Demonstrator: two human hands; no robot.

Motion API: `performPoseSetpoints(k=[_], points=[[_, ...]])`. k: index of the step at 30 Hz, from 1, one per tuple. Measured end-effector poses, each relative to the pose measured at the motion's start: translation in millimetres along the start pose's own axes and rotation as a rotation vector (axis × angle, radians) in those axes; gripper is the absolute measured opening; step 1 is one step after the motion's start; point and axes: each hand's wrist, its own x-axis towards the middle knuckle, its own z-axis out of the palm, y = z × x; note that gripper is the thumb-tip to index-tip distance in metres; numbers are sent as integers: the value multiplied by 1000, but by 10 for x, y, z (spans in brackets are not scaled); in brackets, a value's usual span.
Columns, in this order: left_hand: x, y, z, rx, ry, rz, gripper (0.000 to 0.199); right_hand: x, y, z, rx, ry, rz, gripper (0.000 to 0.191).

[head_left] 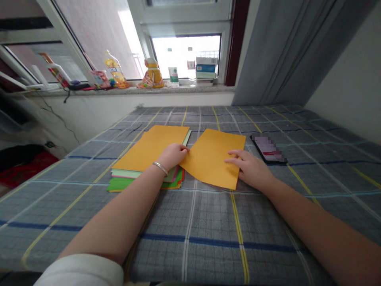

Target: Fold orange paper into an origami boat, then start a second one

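My left hand (174,155), with a silver bangle at the wrist, pinches the left corner of an orange-yellow sheet of paper (211,159). That sheet lies at a slant on the checked bedspread, its near edge slightly curved. Over its right edge rests my right hand (250,169), fingers stretched out and apart on the paper. Beneath and beside my left hand is a stack of coloured paper (149,149), orange-yellow on top, with pale green, pink and bright green edges showing below. My left forearm hides part of the stack's near edge.
A phone (268,149) lies right of my right hand on the grey checked bedspread (208,222). On the windowsill (184,90) stand a bottle of yellow drink (114,69), a yellow figure (154,73) and stacked boxes (206,68). A grey curtain (276,51) hangs at right.
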Motion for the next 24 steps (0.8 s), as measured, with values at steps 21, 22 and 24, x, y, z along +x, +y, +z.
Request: performPoseSetpoints(k=[21, 22, 24], points=[[-7, -111, -32, -516, -344, 578, 29, -57, 200, -118, 1429, 134, 818, 22], [-21, -92, -36, -603, -377, 524, 29, -53, 189, -120, 1460, 133, 861, 20], [-45, -67, -29, -758, -440, 411, 34, -50, 176, -108, 1472, 117, 923, 17]])
